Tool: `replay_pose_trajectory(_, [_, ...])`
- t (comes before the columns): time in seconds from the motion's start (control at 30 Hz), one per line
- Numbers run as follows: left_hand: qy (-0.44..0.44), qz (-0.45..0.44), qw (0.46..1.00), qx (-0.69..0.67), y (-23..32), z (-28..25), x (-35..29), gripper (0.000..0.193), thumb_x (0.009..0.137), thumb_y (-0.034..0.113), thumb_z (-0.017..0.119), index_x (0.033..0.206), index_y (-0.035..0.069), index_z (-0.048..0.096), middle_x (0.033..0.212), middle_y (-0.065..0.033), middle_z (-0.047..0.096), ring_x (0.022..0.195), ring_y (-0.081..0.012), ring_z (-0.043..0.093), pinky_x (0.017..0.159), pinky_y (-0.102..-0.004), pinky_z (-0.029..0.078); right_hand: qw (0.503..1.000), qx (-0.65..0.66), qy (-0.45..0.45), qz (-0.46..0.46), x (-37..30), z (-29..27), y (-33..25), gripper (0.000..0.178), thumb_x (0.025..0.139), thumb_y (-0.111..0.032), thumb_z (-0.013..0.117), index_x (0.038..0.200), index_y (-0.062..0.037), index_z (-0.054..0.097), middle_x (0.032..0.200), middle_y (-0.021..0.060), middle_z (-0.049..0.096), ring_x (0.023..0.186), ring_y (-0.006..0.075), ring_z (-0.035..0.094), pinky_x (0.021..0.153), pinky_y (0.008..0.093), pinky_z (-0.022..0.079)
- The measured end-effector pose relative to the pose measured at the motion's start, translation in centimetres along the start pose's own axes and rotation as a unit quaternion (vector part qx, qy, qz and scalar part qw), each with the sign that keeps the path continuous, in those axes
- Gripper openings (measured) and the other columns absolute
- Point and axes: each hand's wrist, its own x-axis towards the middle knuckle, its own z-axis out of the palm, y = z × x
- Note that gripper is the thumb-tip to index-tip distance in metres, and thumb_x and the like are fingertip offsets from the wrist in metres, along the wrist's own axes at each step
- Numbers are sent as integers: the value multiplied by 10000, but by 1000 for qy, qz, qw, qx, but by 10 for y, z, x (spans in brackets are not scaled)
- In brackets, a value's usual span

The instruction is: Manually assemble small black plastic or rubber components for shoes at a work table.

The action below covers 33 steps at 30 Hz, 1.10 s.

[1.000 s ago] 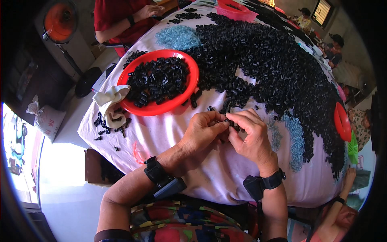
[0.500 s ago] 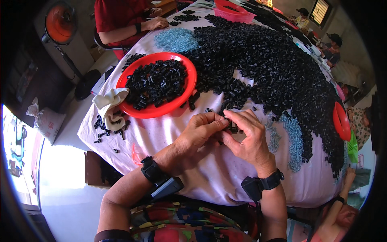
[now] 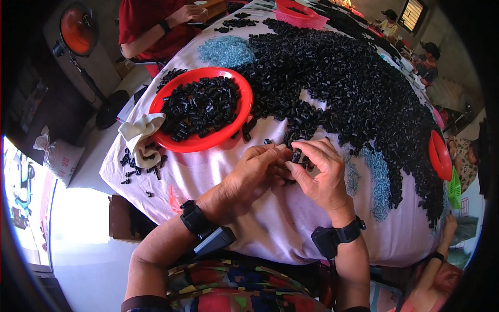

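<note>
A small black plastic part (image 3: 297, 155) is pinched between the thumb and forefinger of my right hand (image 3: 323, 174). Close beside it, my left hand (image 3: 255, 167) has its thumb and fingers drawn together; what they hold, if anything, is hidden. Both hands are just above the pink-white cloth (image 3: 218, 169), at the near edge of a large heap of similar black parts (image 3: 332, 78). To the left of the heap, a red basin (image 3: 247, 112) holds many more black parts. A white glove (image 3: 139, 132) is draped against the basin's near-left rim, beside loose black parts.
Heaps of small clear-blue pieces (image 3: 224, 51) (image 3: 378, 182) lie beside the black heap. A pink basket (image 3: 304, 21) stands at the far side, and a red dish (image 3: 440, 156) at the right edge. Co-workers sit around the table. A fan (image 3: 78, 31) stands at left.
My hands have moved slightly apart, and the black part now shows in my right fingertips. At the far left, the co-worker in red has raised a hand off the table.
</note>
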Motion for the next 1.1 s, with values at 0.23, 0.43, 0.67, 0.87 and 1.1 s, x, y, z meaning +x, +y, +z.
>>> replay_pose_trajectory(0.23, [-22, 5, 1000, -12, -2, -1, 0, 312, 1082, 325, 547, 1168, 44, 653, 985, -78, 749, 891, -177, 727, 766, -278, 544, 999, -24, -8, -24, 1, -3, 1, 311, 821, -89, 797, 1096, 19, 700, 1017, 151, 719, 901, 328, 668, 778, 414, 555])
replay_pose_trajectory(0.43, [-31, -3, 1000, 5, -1, 0, -1, 330, 1086, 317, 534, 1208, 39, 664, 1008, -78, 754, 901, -171, 729, 766, -277, 542, 998, -35, -7, -46, 1, -4, 2, 280, 837, -91, 786, 1080, 21, 701, 990, 143, 722, 871, 327, 670, 764, 410, 556])
replay_pose_trajectory(0.67, [-47, 11, 999, -9, -4, -4, 3, 330, 1084, 305, 531, 1216, 34, 665, 1023, -90, 755, 922, -186, 731, 766, -277, 542, 999, -25, 27, -24, 0, -5, 0, 365, 797, -111, 852, 1118, -1, 717, 990, 127, 727, 873, 307, 676, 757, 394, 566])
replay_pose_trajectory(0.87, [-30, 2, 999, -22, -4, -2, 1, 317, 1086, 291, 529, 1210, 22, 642, 1047, -99, 746, 919, -196, 732, 755, -276, 542, 996, -60, 36, -48, 0, -7, 3, 375, 784, -102, 864, 1119, -7, 724, 986, 118, 729, 867, 295, 680, 750, 377, 569])
replay_pose_trajectory(1.1, [-39, 13, 999, -20, -5, -3, 3, 305, 1084, 290, 540, 1174, 18, 645, 1028, -91, 739, 905, -181, 728, 731, -265, 540, 992, -75, 42, -88, 1, -7, 2, 367, 784, -94, 861, 1113, -5, 725, 987, 112, 734, 846, 288, 682, 735, 370, 568])
